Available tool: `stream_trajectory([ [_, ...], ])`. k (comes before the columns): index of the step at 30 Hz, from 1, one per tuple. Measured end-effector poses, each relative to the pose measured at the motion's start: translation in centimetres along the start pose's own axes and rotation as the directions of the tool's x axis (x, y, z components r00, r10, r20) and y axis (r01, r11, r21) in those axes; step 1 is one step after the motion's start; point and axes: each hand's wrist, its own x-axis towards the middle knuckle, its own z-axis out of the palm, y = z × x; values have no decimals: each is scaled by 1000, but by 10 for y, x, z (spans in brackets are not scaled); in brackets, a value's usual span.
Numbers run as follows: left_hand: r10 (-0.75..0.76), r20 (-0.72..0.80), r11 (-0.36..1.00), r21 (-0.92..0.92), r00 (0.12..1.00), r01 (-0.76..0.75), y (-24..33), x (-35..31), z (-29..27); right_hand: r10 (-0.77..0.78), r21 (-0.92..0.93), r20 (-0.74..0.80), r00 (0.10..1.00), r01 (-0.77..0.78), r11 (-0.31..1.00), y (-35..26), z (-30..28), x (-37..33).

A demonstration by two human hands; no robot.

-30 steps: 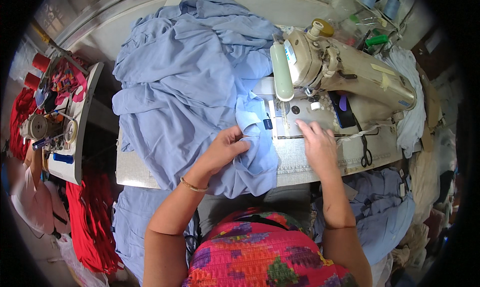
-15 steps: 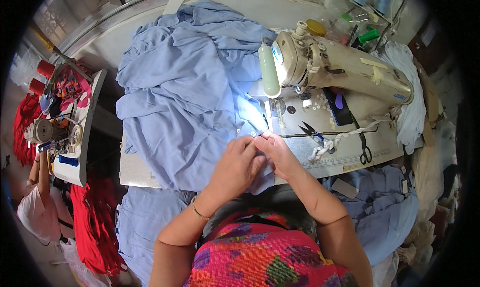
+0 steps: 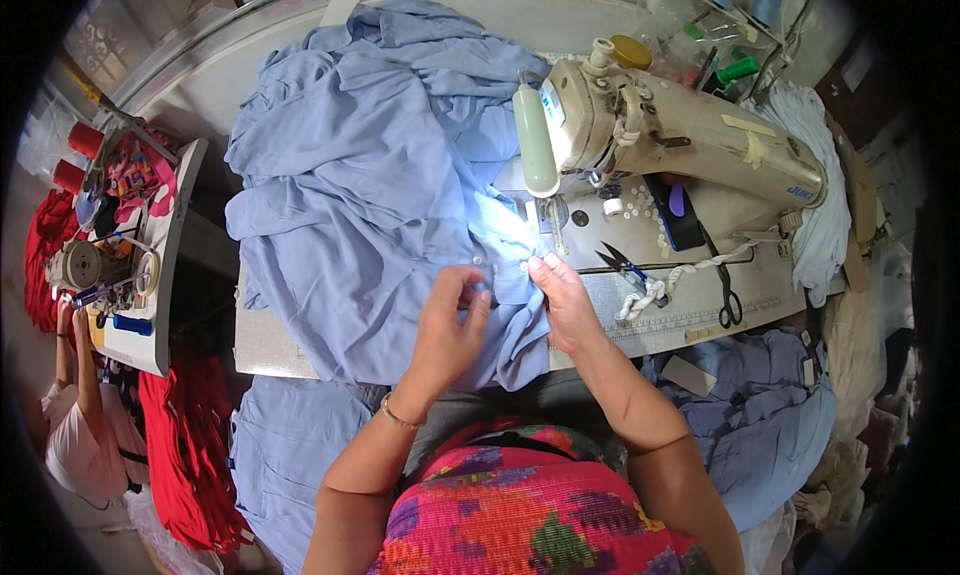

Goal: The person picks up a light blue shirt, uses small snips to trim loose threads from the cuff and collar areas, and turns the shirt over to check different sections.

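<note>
Left fingers (image 3: 463, 277) loosely curled, right fingers (image 3: 545, 272) pinched, forearms (image 3: 636, 400) converging

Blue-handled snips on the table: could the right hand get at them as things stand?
Probably yes: the snips lie close beside the right hand, blades uncovered, though a white cord lies at their handles and that hand appears to pinch blue cloth.

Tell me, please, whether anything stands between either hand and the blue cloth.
Nothing visible does: the right hand pinches the blue cloth beside a button; the left hand is over it, contact unclear. The snips lie aside, further right.
</note>
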Motion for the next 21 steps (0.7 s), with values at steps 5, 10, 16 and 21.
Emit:
stream_trajectory([
  [5,-44,30,999,-22,999,45,-9,4,-1,34,72,-34,999,-31,997,0,0,0],
  [10,-64,44,998,-18,997,65,-10,3,-1,-37,-297,11,999,39,954,-7,10,-4],
  [16,-23,47,999,-43,999,25,-10,4,-2,-58,-293,-20,998,49,955,-9,10,0],
  [21,32,18,999,-3,999,-32,-9,7,-2,-41,-209,-1,999,40,977,-10,12,2],
])
